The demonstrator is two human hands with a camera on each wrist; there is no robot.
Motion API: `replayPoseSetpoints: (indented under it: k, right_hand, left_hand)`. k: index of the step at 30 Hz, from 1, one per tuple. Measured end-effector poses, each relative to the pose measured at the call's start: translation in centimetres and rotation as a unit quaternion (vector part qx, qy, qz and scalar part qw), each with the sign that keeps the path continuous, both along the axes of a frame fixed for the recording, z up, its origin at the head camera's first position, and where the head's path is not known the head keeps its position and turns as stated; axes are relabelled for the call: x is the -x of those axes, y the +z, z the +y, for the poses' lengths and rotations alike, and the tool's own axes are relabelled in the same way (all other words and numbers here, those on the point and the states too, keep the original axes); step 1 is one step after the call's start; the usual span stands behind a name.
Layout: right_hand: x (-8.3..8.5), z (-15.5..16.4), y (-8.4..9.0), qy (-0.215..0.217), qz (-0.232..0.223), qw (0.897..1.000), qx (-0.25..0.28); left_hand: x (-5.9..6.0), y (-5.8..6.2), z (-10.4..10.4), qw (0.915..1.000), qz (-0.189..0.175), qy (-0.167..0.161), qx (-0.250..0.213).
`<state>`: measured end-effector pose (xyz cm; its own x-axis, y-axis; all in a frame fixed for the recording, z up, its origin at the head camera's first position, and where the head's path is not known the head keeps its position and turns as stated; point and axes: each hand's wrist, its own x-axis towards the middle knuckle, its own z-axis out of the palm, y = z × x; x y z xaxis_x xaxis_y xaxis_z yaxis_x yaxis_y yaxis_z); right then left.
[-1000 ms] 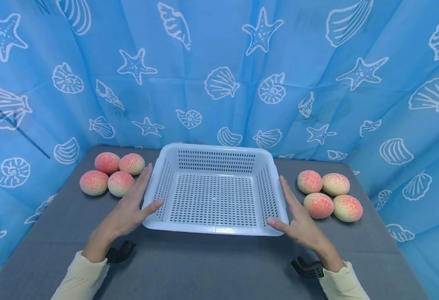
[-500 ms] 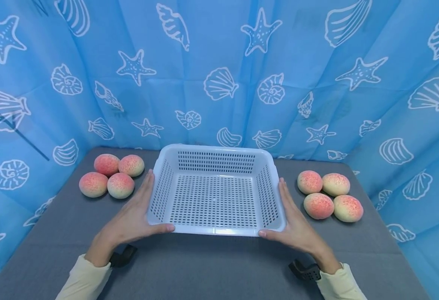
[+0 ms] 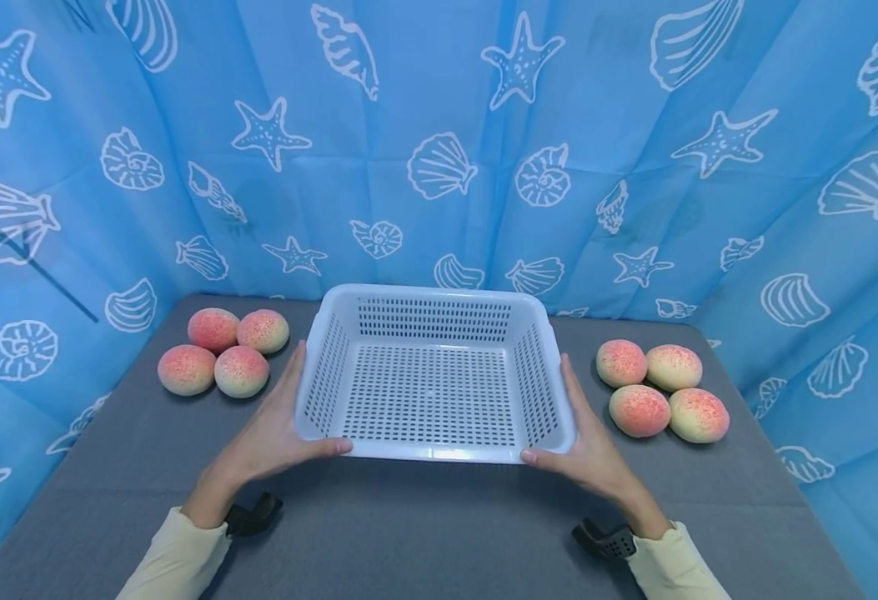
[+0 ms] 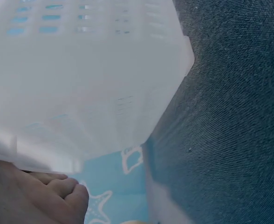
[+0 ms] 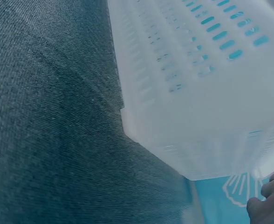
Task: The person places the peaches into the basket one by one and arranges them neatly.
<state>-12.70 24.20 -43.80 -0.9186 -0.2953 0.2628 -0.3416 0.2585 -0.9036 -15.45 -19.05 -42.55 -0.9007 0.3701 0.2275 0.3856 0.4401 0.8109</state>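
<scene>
Since the earlier frame, our basket has tilted up off the table. Our left hand and right hand clamp its two sides, thumbs on the front rim.

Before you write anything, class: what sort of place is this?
Probably a staged tabletop set, not a kitchen: a grey table walled by a blue seashell-print cloth, with a white basket between two neat groups of four peaches.

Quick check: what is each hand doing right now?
Left hand: grips the white basket at its left near corner, thumb on the front rim.
Right hand: grips the basket's right near corner likewise.
</scene>
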Motion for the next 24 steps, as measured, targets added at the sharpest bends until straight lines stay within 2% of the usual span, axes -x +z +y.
replayPoseSetpoints:
  k: [7,12,18,24]
  right_hand:
    - [0.2,-0.1,-0.4,0.011,-0.006,0.999,0.036]
    - [0.1,0.1,-0.1,0.011,-0.005,1.000,0.026]
    - [-0.1,2.9,2.0,-0.074,0.008,0.995,-0.060]
    - [0.0,8.4,3.6,-0.164,0.049,0.984,-0.059]
  left_hand:
    - [0.2,-0.5,0.0,0.9992,-0.010,-0.007,-0.038]
    - [0.1,-0.4,0.2,0.9984,-0.013,-0.015,-0.053]
    - [-0.1,-0.2,0.2,0.9983,-0.021,-0.015,-0.052]
    - [0.0,-0.3,0.1,0.9983,-0.018,-0.017,-0.052]
